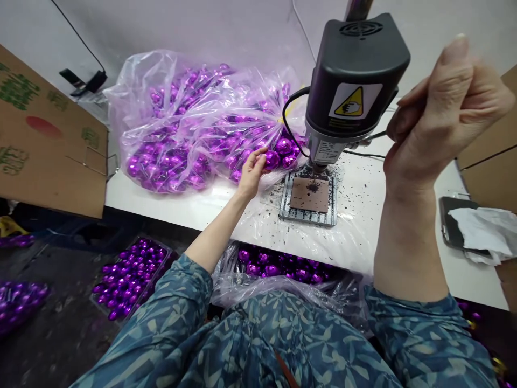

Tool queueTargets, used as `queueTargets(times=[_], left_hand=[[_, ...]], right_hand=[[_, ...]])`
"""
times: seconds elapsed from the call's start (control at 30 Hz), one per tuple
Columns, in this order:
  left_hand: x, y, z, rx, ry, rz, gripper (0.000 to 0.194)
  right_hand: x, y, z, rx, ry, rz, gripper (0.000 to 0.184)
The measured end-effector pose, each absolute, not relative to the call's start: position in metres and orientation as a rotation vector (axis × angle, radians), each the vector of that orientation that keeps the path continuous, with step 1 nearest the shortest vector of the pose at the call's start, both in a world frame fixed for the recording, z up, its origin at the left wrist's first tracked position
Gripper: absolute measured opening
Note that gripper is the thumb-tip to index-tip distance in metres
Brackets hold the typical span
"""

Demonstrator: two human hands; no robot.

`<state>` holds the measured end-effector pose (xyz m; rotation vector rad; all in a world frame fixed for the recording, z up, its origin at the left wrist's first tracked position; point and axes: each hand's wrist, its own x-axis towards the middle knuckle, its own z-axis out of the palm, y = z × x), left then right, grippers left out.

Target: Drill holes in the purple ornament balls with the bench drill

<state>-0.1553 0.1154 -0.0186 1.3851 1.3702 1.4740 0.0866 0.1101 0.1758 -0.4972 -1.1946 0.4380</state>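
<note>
My left hand (251, 173) pinches a shiny purple faceted ball (272, 159) at the right end of a clear plastic bag (141, 126) full of similar balls. To its right stands a black bench drill press (355, 70) with a hand-warning label. Beneath the chuck, a brown square board (309, 195) with a dark hole lies on the grooved metal base (285, 213), dusted with dark shavings. My right hand (448, 108) is raised beside the drill head, its fingers curled round the end of the press's lever (365, 142); the grip itself is mostly hidden.
Below the table's front edge, an opened plastic bag (230, 275) holds more purple balls. A tray of purple balls (131, 277) sits lower left, near a cardboard box (48, 145). On the right lie a dark flat device (450, 221) and crumpled white tissue (487, 231). Power cords trail behind the drill.
</note>
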Motion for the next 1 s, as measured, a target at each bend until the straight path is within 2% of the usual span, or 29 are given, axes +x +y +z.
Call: queueTargets(times=[0.1, 0.27, 0.43, 0.53, 0.83, 1.0], left_hand=[[-0.15, 0.097, -0.009, 1.092, 1.177, 1.424, 0.044], [-0.129, 0.079, -0.007, 0.92, 1.008, 1.226, 0.037], [-0.101, 0.077, -0.014, 0.81, 0.943, 1.193, 0.029], [-0.09, 0.081, -0.02, 0.834, 0.933, 1.192, 0.028], [-0.088, 0.094, -0.051, 1.186, 1.035, 1.187, 0.059], [-0.083, 0.098, -0.059, 1.356, 1.074, 1.196, 0.056]], right_hand=[[0.085, 0.114, 0.175, -0.499, -1.177, 0.417, 0.066], [0.087, 0.118, 0.174, -0.488, -1.157, 0.42, 0.059], [0.094, 0.115, 0.176, -0.563, -1.221, 0.473, 0.061], [0.096, 0.116, 0.173, -0.544, -1.233, 0.495, 0.06], [0.095, 0.115, 0.176, -0.541, -1.244, 0.527, 0.06], [0.094, 0.11, 0.178, -0.583, -1.269, 0.531, 0.059]])
